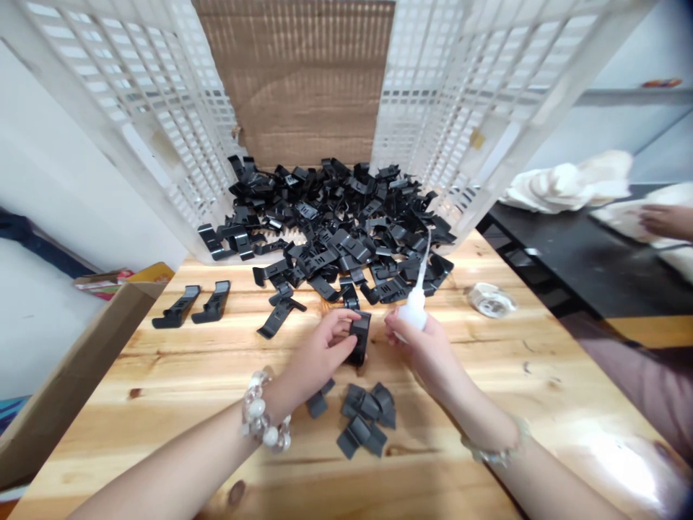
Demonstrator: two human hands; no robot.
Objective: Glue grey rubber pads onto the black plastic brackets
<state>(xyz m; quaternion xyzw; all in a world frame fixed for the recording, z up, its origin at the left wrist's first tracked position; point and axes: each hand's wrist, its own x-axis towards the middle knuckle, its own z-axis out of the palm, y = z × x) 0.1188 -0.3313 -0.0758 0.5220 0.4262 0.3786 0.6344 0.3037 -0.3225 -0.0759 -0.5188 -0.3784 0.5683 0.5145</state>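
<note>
My left hand (pixel 328 338) grips a black plastic clip (pixel 360 339) by its side, just above the wooden table. In my right hand (pixel 422 343) is a small white squeeze bottle (pixel 413 312), its long thin nozzle pointing up and away from me. The fingers of that hand are wrapped round the bottle, a little to the right of the clip. Small dark grey bent pieces (pixel 362 433) lie on the table close to me, below the clip. A large heap of similar black clips (pixel 336 245) spreads out beyond both hands.
A white plastic crate (pixel 520 137) lies on its side, opening towards me, with cardboard (pixel 303 79) at its back. Two clips (pixel 213 302) lie apart at the left. A roll of clear tape (pixel 491 300) sits at the right. Another person's hand (pixel 667 219) touches white cloth.
</note>
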